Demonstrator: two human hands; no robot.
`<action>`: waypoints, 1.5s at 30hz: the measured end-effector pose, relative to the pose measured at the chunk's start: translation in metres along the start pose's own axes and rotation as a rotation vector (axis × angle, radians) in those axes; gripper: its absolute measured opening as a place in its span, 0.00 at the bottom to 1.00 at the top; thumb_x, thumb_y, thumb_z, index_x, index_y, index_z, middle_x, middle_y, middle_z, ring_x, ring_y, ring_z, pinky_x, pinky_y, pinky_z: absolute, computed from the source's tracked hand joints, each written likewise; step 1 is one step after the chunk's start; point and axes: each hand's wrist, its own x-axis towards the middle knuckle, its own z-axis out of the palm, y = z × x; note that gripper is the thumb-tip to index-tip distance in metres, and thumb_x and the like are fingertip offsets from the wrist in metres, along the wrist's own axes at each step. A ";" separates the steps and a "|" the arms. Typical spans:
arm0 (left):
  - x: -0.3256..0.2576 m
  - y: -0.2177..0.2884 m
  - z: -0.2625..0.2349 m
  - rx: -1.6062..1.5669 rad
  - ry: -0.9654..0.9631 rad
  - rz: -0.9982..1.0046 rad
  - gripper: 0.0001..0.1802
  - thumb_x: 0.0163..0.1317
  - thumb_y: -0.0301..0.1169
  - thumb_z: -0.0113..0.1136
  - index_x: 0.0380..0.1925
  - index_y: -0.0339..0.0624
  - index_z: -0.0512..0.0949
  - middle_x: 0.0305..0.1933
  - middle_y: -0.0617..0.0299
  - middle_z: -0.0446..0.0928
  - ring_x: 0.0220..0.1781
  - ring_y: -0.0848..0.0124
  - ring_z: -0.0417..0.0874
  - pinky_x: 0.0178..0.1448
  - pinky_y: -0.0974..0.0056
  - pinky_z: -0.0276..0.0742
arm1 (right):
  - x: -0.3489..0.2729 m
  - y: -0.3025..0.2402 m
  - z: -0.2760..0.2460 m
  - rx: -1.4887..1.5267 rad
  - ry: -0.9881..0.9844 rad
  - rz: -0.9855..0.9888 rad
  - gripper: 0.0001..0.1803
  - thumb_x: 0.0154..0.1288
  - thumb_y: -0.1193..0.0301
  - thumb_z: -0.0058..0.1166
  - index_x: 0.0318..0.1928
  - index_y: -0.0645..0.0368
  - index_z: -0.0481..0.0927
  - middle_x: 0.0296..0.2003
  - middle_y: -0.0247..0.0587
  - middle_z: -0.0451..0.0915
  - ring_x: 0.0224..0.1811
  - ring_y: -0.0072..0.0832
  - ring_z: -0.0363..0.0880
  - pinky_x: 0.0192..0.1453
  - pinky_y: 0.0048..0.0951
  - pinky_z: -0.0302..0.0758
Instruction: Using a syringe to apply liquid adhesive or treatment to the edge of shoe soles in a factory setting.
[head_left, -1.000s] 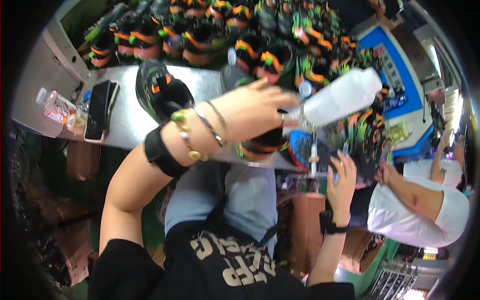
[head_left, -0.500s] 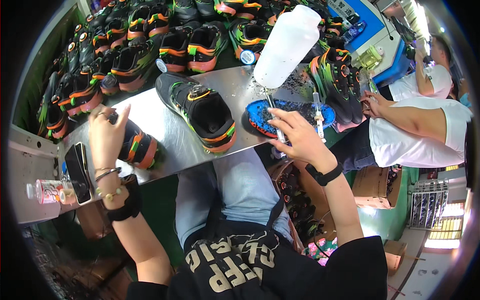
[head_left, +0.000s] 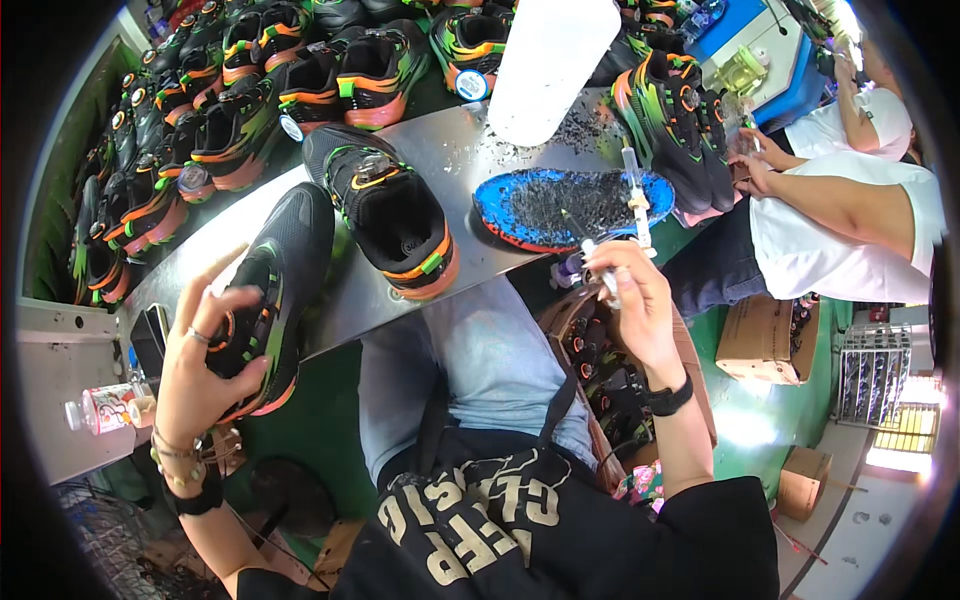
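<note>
My left hand (head_left: 205, 355) grips a black shoe with green and orange trim (head_left: 277, 290) by its heel end at the near left edge of the steel table (head_left: 470, 150). My right hand (head_left: 625, 305) pinches a thin tool (head_left: 590, 255) just below the table's near edge. A second black shoe (head_left: 390, 205) lies on its side on the table between my hands. A shoe turned sole up, blue with black specks (head_left: 570, 205), lies in front of my right hand. A tall white bottle (head_left: 550, 60) stands behind it.
Rows of black, green and orange shoes (head_left: 200, 110) crowd the far left and back of the table. A person in a white shirt (head_left: 850, 210) works at the right with more shoes (head_left: 680, 120). A phone (head_left: 150, 340) and a small bottle (head_left: 105, 408) rest on a ledge at the left.
My left hand has taken hold of a black shoe and brought it up onto the table's near left edge. My right hand has drawn back a little from the blue sole.
</note>
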 end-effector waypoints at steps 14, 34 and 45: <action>-0.059 0.013 0.007 0.471 0.104 0.039 0.40 0.25 0.20 0.73 0.50 0.50 0.80 0.59 0.54 0.77 0.61 0.52 0.78 0.62 0.54 0.77 | -0.012 -0.004 0.012 0.383 0.388 0.229 0.31 0.81 0.59 0.28 0.34 0.70 0.79 0.48 0.47 0.77 0.38 0.28 0.77 0.46 0.28 0.76; -0.082 -0.017 0.007 0.457 0.120 0.255 0.22 0.47 0.29 0.63 0.46 0.61 0.82 0.52 0.56 0.81 0.55 0.55 0.81 0.56 0.51 0.81 | -0.044 -0.010 0.021 0.356 0.487 0.168 0.35 0.78 0.55 0.25 0.30 0.67 0.82 0.50 0.55 0.76 0.41 0.35 0.78 0.48 0.30 0.73; -0.104 -0.016 0.022 0.458 0.279 0.246 0.28 0.41 0.27 0.72 0.45 0.68 0.82 0.52 0.62 0.78 0.54 0.55 0.81 0.54 0.50 0.83 | -0.023 0.006 0.029 0.377 0.518 0.241 0.37 0.80 0.52 0.22 0.29 0.69 0.78 0.50 0.50 0.75 0.41 0.33 0.75 0.54 0.35 0.68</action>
